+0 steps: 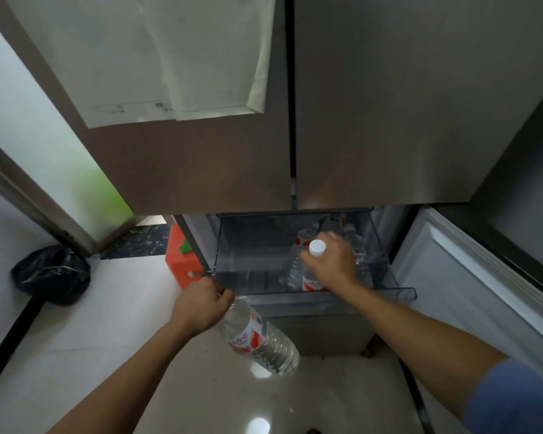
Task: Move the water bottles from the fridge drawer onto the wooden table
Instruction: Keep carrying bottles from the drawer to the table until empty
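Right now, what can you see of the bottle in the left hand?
The bottle is clear plastic with a ribbed lower body and a red and white label round its middle. It looks full. The left hand grips its neck end, hiding the cap. It hangs tilted, base down and to the right, outside the drawer, above the glossy floor. Nothing else touches it.

Above us we see two brown-grey doors (pixel 389 104); the left one carries white papers (pixel 170 57), one with a curled edge. At far left we find a frosted pane (pixel 44 136) in a frame. On the pale glossy floor (pixel 107 339) sits a black bag (pixel 52 274), well apart from a red stool (pixel 182 264) bearing a green patch (pixel 187 245), beside a dark marbled strip (pixel 141 241).
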The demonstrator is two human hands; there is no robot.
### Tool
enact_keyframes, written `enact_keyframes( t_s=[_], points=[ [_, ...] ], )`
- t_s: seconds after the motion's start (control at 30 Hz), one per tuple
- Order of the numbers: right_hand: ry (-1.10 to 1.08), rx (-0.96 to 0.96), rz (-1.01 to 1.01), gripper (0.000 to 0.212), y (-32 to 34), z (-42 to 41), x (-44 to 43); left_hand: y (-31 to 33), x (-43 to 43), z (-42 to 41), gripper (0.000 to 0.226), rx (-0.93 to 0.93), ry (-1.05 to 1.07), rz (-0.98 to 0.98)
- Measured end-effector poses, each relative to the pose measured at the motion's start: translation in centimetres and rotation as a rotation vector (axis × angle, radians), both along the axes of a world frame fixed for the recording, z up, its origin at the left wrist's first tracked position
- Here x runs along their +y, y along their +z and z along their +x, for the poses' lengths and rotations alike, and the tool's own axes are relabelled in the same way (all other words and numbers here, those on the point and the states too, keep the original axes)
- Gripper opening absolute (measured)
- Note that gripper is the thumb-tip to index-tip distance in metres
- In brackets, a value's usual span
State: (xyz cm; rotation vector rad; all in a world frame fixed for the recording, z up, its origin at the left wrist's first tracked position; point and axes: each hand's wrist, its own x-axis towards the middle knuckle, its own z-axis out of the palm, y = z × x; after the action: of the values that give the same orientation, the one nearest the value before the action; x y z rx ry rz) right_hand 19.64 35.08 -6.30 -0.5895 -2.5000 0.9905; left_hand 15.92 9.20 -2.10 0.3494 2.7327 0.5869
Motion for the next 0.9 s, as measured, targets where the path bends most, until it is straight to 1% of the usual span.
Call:
enact_keyframes(
  t_s=[0.1, 0.23, 0.33, 0.47, 0.57, 0.67, 0.77, 0.9],
  points=[
    [0.101, 0.125, 0.176, 0.024, 3.1, 0.6, -2.4, 1.0, -2.6, 1.3, 0.032, 0.072, 0.004, -0.028],
    [0.196, 0.361, 0.33, 0.024, 7.9, 0.8, -7.0, 2.7, -8.4, 3.8, 0.045, 0.217, 0.089, -0.059],
    [0.316, 0.459, 0.431, 0.024, 11.1, 0.7, -12.5, 4.0, -14.3, 6.7, 0.048, 0.326, 0.191, -0.104],
    [0.451, 0.465, 0.522, 0.025, 13.4, 2.2, -22.3, 5.0, -23.4, 12.8, 0.038, 0.436, 0.321, -0.161],
    [0.581, 0.401, 0.523, 0.028, 13.3, 4.7, -30.3, 6.0, -30.5, 18.4, 0.032, 0.495, 0.408, -0.203],
    [0.714, 0.304, 0.503, 0.033, 12.7, 7.8, -38.3, 6.0, -37.7, 24.4, 0.028, 0.488, 0.514, -0.248],
    [0.879, 0.219, 0.493, 0.032, 11.9, 10.9, -46.2, 5.4, -44.2, 30.8, 0.028, 0.47, 0.615, -0.32],
    [1.141, 0.22, 0.485, 0.036, 11.5, 15.4, -57.0, 4.6, -51.9, 38.8, 0.024, 0.426, 0.812, -0.356]
  ],
)
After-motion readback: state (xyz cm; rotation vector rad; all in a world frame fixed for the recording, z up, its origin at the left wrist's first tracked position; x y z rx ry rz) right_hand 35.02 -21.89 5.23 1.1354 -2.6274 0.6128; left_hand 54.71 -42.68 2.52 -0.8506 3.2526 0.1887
